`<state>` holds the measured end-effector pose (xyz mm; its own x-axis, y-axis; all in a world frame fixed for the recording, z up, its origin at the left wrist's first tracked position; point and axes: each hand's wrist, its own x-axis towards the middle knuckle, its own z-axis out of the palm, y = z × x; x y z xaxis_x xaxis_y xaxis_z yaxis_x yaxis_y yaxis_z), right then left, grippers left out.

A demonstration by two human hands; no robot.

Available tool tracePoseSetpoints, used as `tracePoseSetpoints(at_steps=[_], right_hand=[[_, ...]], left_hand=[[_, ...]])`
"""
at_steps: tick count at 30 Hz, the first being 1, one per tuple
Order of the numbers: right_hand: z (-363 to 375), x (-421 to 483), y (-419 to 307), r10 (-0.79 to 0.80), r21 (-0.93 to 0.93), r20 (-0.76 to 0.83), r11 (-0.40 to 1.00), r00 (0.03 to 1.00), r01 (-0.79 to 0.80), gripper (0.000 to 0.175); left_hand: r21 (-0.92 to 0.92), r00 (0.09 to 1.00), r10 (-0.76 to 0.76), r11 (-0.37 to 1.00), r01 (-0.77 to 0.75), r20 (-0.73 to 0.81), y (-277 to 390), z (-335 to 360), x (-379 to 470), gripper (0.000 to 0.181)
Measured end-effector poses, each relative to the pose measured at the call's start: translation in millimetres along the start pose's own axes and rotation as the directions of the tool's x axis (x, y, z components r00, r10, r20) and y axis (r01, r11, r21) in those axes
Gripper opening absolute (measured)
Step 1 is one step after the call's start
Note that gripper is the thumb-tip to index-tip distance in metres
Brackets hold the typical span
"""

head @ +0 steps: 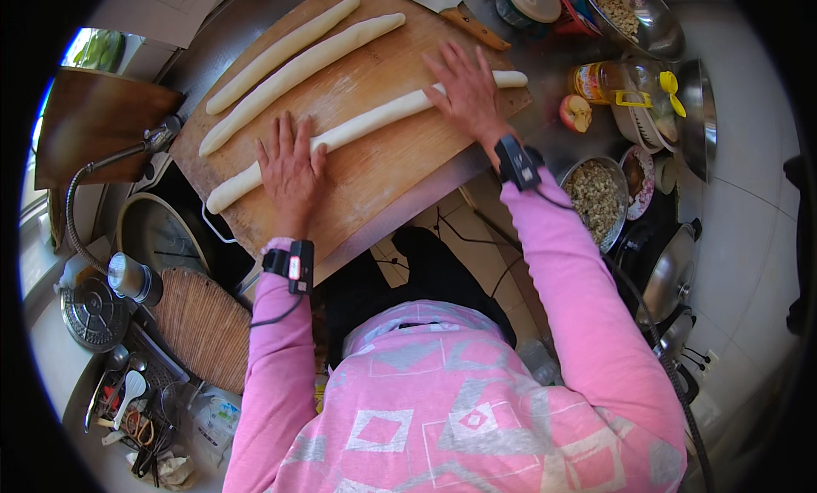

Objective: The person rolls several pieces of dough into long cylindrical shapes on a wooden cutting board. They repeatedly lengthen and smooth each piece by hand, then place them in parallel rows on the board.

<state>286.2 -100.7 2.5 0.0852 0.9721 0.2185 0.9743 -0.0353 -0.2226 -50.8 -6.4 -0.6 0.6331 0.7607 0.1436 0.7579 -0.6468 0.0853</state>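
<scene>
A long rope of pale dough [376, 114] lies across a wooden board [408, 164]. My left hand [292, 167] rests flat on it toward its left end, fingers spread and pointing away from me. Farther right, my right hand [469, 97] presses on the same rope, its fingers apart too; a short end of dough shows beyond it. Neither hand grips the dough. Two more dough ropes, the farthest one [284, 53] and a longer one [300, 84], lie side by side at the back of the board. Flour dusts the wood.
A knife with a wooden handle [475, 28] lies at the board's far edge. To the right are a bitten apple [575, 114], an oil bottle [613, 83] and a metal bowl of chopped filling [597, 202]. At left stand a flexible faucet [75, 221] and a round pan [159, 234].
</scene>
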Motion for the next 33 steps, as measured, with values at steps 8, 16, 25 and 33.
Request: tracePoseSetpoints(at_steps=[8, 16, 25, 33], right_hand=[[-41.1, -67.1, -2.2, 0.039, 0.068, 0.037, 0.997, 0.999, -0.041, 0.065], [-14.7, -33.7, 29.3, 0.098, 0.041, -0.077, 0.995, 0.992, -0.095, 0.051], [-32.9, -88.6, -12.3, 0.266, -0.002, -0.030, 0.964, 0.963, -0.267, 0.067], [0.5, -22.6, 35.8, 0.368, -0.159, -0.078, 0.913, 0.926, -0.376, 0.057]], left_hand=[[-0.108, 0.995, 0.003, 0.994, 0.008, 0.103, -4.0, -25.6, -36.2, 0.053], [-0.008, 0.999, 0.005, 1.000, -0.005, 0.036, -22.8, -21.5, -14.6, 0.054], [-0.047, 0.995, -0.079, 0.996, 0.081, 0.054, -27.4, -32.3, -74.7, 0.061], [0.016, 0.984, -0.171, 0.985, 0.172, -0.050, -74.9, -13.1, -31.7, 0.061]])
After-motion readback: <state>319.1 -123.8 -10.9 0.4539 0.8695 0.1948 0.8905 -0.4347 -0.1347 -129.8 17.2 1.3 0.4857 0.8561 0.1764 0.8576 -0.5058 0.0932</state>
